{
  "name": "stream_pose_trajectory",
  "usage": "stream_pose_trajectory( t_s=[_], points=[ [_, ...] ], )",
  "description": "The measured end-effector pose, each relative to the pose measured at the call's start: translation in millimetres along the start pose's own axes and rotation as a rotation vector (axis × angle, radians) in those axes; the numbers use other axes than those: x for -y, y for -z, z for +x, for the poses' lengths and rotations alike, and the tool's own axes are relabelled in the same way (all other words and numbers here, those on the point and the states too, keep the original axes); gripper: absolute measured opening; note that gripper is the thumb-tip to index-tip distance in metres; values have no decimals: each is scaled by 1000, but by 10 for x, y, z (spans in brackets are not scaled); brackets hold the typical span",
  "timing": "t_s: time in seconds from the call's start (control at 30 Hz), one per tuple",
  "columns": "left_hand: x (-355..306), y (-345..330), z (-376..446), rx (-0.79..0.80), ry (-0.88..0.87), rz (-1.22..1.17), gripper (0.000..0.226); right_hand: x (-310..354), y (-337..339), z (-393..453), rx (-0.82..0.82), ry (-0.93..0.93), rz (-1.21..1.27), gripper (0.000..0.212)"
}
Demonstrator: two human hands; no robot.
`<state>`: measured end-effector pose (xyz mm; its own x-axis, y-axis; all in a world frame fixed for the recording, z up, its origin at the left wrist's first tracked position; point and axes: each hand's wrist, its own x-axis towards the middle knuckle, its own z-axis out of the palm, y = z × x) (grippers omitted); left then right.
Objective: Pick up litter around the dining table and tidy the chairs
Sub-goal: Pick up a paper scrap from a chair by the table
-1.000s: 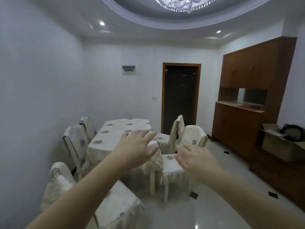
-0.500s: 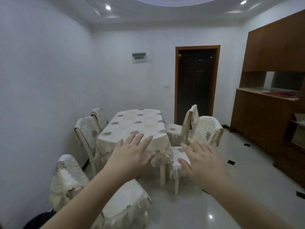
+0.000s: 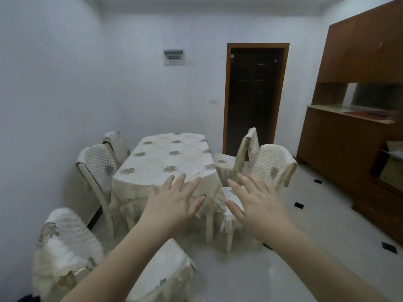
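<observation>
White walls close round this dining room, and since a moment ago my view has dropped: the ceiling lights have gone out of sight and more of the pale floor [image 3: 250, 277] shows beneath my arms. My left hand [image 3: 172, 203] and right hand [image 3: 257, 203] are still stretched out in front of me, backs up, fingers straight and spread, holding nothing and touching nothing. Past my fingertips stands the dining table [image 3: 170, 158], draped in a cream cloth with brown flowers, nearer than it was before. Below my left wrist is the closest chair [image 3: 65, 247], turned away from the table, its cover rumpled. Beyond my left fingers two more chairs [image 3: 98, 164] sit tucked against the table's far side by the wall. Beyond my right fingers a quilted chair [image 3: 272, 164] stands pulled out from the table, with another chair [image 3: 248, 149] just behind it turned sideways. Small dark bits [image 3: 298, 205] lie on the floor to the right of my right hand; I cannot tell whether they are litter or floor tiles. Further right runs a brown cabinet [image 3: 349, 138], and a dark doorway [image 3: 255, 94] stands behind the table.
</observation>
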<state>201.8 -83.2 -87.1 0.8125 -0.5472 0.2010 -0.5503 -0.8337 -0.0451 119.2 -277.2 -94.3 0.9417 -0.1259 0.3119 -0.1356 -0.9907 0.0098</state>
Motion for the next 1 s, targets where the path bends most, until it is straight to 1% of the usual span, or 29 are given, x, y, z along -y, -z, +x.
stream_pose_trajectory(
  t_s=[0.1,0.13,0.23,0.33,0.4,0.47,0.53,0.67,0.73,0.8,0.83,0.9,1.0],
  points=[
    [100,-152,333,2,-20,0,61,-58,-190,265,-9,-43,9,79],
    [122,-203,446,-6,-26,9,65,-94,-253,348,-4,-58,9,78],
    [110,-358,804,-36,-21,13,72,-242,-449,605,14,-105,25,63],
    [-28,-485,1172,-60,-47,7,83,-431,-628,850,20,-146,43,61],
    [-145,-542,1425,-74,-69,21,83,-594,-745,1014,23,-153,51,66],
    [-269,-600,1690,-91,-86,28,72,-796,-862,1181,18,-151,55,79],
    [-420,-668,1954,-87,-103,10,65,-1021,-942,1330,14,-144,47,85],
    [-736,-824,2462,-78,-117,39,80,-1466,-1042,1639,-9,-149,64,84],
    [-794,-900,2769,-63,-84,38,79,-1688,-1071,1864,4,-164,93,79],
    [-818,-950,3046,-40,-20,46,69,-1903,-1127,2118,29,-163,108,67],
    [-825,-978,3159,-45,1,30,62,-1986,-1163,2239,42,-153,118,64],
    [-825,-1068,3360,-55,23,-7,57,-2097,-1253,2458,44,-128,141,67],
    [-753,-1264,3629,-33,72,-33,74,-2137,-1438,2745,33,-94,155,82]
  ],
)
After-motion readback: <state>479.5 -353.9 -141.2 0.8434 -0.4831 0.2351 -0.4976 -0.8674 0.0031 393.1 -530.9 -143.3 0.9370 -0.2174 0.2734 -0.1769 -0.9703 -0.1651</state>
